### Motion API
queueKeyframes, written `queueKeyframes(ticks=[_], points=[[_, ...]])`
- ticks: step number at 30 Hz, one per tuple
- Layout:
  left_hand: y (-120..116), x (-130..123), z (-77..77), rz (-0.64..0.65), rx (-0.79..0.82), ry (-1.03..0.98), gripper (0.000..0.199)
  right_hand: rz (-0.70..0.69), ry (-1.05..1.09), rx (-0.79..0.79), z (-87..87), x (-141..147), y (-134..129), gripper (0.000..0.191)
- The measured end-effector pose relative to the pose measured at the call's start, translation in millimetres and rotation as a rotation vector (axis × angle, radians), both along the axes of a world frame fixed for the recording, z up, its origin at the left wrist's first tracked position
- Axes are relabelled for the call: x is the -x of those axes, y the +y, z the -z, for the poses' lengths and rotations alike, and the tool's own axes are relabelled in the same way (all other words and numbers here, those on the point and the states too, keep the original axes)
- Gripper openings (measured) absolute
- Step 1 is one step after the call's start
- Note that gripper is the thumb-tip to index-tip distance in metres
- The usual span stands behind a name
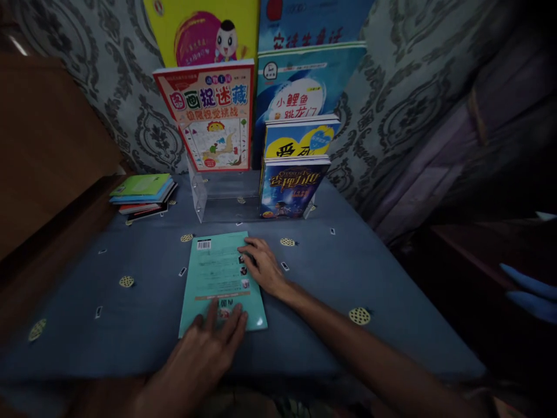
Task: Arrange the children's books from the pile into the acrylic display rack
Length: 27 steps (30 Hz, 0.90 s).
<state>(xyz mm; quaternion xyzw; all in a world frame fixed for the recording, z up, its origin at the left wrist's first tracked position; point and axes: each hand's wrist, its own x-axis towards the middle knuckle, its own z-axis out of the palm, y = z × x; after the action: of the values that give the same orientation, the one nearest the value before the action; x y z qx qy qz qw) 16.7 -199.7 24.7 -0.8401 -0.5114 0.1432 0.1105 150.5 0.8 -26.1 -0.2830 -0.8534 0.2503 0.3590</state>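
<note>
A teal book (217, 273) lies flat on the blue patterned cloth of the table (322, 290), its barcode at the far left corner and its print upside down. My left hand (206, 345) rests on the book's near edge with its fingers spread. At the book's far right edge, my right hand (263, 264) touches the cover with its fingers apart. Neither hand is gripping anything. Beyond the book, a clear acrylic rack (226, 209) holds upright books, among them a red-bordered one (217, 125) on the left and a dark blue one (291, 188) at the lower right.
A small stack of books (143, 194) lies at the table's back left, beside a brown wooden panel (52, 145). Behind the rack hangs a grey patterned curtain (404, 52). Blue pointed objects (531, 293) are at the far right, off the table.
</note>
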Motion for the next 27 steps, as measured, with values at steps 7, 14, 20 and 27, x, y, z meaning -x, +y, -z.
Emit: queueKeyframes(ticks=[7,14,20,27], points=[[31,10,-11.0,0.074,0.049,-0.161,0.057,0.072,-0.118,-0.042,-2.0,-4,5,0.033],[80,87,-11.8,-0.162,-0.107,-0.412,0.04,0.084,-0.182,-0.046,-4.5,-4,1,0.034],[123,127,10.2,-0.394,-0.239,-0.421,0.043,0.077,-0.195,-0.045,-7.8,-5,0,0.035],[131,117,9.0,-0.35,-0.275,-0.455,0.044,0.058,-0.164,-0.039,-7.0,-6,0,0.036]])
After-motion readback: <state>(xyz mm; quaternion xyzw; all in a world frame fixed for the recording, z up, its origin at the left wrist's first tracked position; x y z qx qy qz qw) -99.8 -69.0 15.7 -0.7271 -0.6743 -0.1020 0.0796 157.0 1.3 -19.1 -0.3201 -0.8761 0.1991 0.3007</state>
